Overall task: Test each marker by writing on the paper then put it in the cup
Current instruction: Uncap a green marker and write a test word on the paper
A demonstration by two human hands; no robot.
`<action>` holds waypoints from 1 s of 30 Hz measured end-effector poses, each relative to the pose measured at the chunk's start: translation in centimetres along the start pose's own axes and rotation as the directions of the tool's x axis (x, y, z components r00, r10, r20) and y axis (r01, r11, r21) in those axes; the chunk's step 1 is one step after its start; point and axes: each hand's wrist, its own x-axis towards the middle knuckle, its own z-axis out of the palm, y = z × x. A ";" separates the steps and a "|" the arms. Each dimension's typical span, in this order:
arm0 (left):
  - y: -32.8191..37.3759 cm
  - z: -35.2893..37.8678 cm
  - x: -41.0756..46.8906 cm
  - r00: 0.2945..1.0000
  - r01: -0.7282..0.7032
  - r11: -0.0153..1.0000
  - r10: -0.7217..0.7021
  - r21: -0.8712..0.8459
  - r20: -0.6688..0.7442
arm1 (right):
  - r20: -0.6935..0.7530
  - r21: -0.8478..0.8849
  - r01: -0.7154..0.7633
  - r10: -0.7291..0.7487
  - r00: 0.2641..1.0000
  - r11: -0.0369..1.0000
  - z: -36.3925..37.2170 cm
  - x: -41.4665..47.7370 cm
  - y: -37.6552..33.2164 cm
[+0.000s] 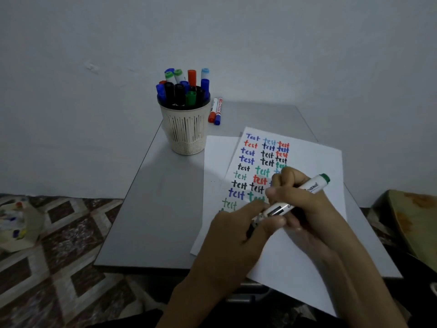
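Observation:
A white marker with a green end lies slanted over the paper, which carries several rows of coloured "test" words. My right hand grips the marker's barrel. My left hand pinches the marker's lower end, where the tip or cap is hidden by my fingers. The cream slotted cup stands at the table's far left and holds several capped markers. Two more markers, one red-capped and one blue-capped, lie on the table just right of the cup.
The small grey table stands against a pale wall. A second white sheet lies under the written one. Patterned floor shows on the left, with a bag of small coloured items. A yellowish cushion sits at the right.

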 end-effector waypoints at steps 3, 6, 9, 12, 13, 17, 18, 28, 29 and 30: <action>-0.3 0.2 0.0 0.999 0.030 0.996 -0.031 -0.083 -0.011 | 0.055 0.070 0.011 -0.015 0.998 0.997 -0.7 0.5 0.3; -0.3 -0.1 0.0 0.996 0.068 0.987 -0.059 -0.149 0.067 | 0.025 0.168 -0.010 0.006 1.000 0.986 -1.3 1.0 0.7; -0.1 -1.9 0.2 0.992 0.097 0.981 -0.082 -0.166 0.099 | -0.144 0.383 0.062 -0.007 0.990 0.922 -2.1 1.1 0.3; -1.8 -4.5 0.8 0.998 0.054 0.991 -0.048 0.119 -0.048 | -0.371 0.276 0.188 -0.076 0.926 0.943 -2.7 0.6 -0.9; -2.8 -5.4 0.9 0.995 0.061 0.968 -0.039 0.244 -0.093 | -0.392 0.175 0.205 -0.123 0.912 0.963 -2.9 0.3 -1.3; -6.1 -6.8 1.0 0.982 0.188 0.830 -0.145 0.525 -0.121 | -0.320 -0.275 0.277 -0.359 0.877 0.921 -3.1 -0.4 -2.0; -6.5 -6.7 0.9 0.978 0.207 0.796 -0.167 0.568 -0.122 | -0.301 -0.379 0.282 -0.405 0.863 0.881 -3.0 -0.5 -1.9; -7.3 -6.5 0.6 0.986 0.168 0.722 -0.124 0.672 -0.113 | -0.104 -0.981 -0.076 -0.147 0.984 0.181 -2.1 -0.6 1.6; -7.3 -6.5 0.7 0.987 0.163 0.722 -0.118 0.672 -0.113 | -0.086 -0.980 -0.061 -0.130 0.988 0.188 -2.1 -0.4 1.9; -7.3 -6.4 0.7 0.987 0.160 0.725 -0.114 0.670 -0.113 | -0.059 -0.979 -0.035 -0.114 0.992 0.202 -2.1 -0.1 1.9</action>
